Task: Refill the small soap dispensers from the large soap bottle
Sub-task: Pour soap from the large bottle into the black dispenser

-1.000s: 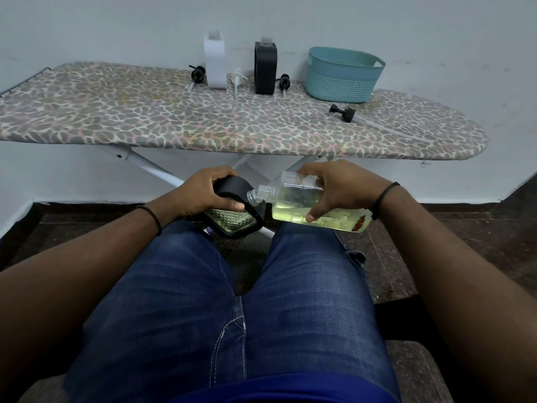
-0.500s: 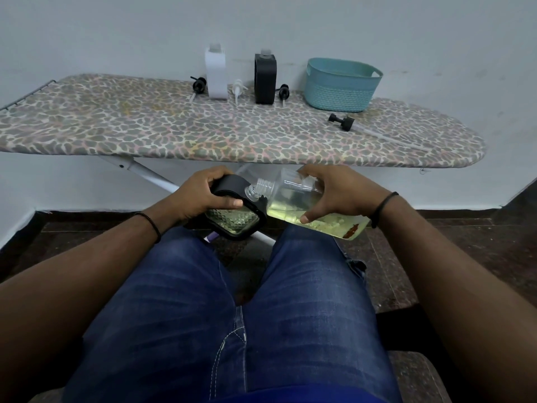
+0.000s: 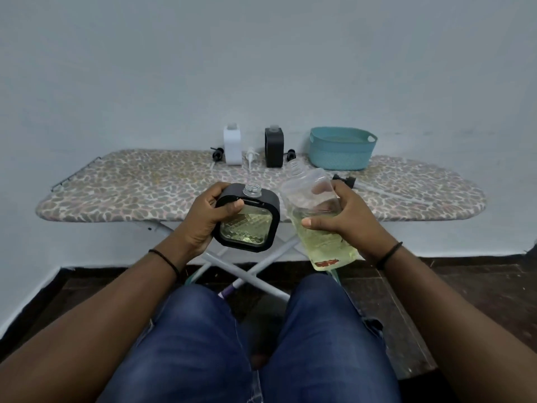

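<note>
Gripping black dispenser (image 3: 247, 221) w/ left fingers (image 3: 231, 205); right fingers (image 3: 312, 222) wrap large soap bottle (image 3: 318, 219).

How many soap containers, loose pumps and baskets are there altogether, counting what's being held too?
Small soap dispensers: 3 (black one held, white one and black one on the board)
Large soap bottle: 1
Loose pumps on the ironing board: 4 ()
Teal basket: 1
Total: 9
</note>
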